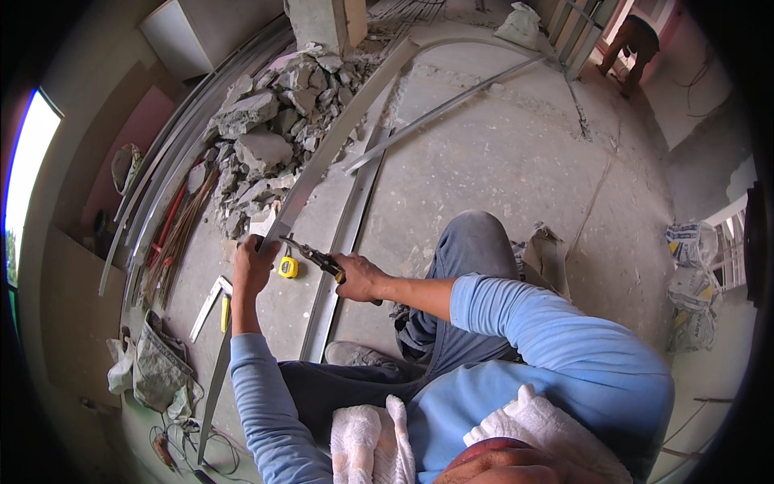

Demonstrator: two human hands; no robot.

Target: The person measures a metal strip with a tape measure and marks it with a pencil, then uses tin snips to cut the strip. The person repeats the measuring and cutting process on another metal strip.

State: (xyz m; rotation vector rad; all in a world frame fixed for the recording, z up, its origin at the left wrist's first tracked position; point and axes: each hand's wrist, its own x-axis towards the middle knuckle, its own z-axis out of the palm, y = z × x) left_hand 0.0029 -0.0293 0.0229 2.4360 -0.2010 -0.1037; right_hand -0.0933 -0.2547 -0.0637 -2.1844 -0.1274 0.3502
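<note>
A long metal profile [348, 121] slants across the floor past my left side. My left hand [253, 270] is closed around it near the middle of its length. In my right hand [361, 278] is a pair of tin snips [321, 259], fingers wrapped round the handles. Their jaws point at the profile's edge just beside my left hand; whether they bite the metal I cannot tell. A yellow tape measure [288, 267] lies on the floor below the jaws. Left of my left forearm are a pale L-shaped square [208, 310] and a slim yellow-handled tool [225, 313].
Another metal channel [345, 230] lies beside me, with a thinner strip [443, 115] crossing its far end. Broken concrete [262, 133] is heaped ahead left, beside stacked profiles [153, 189]. A sack [159, 367] lies left, bags [692, 278] right. Another person [633, 44] bends far right.
</note>
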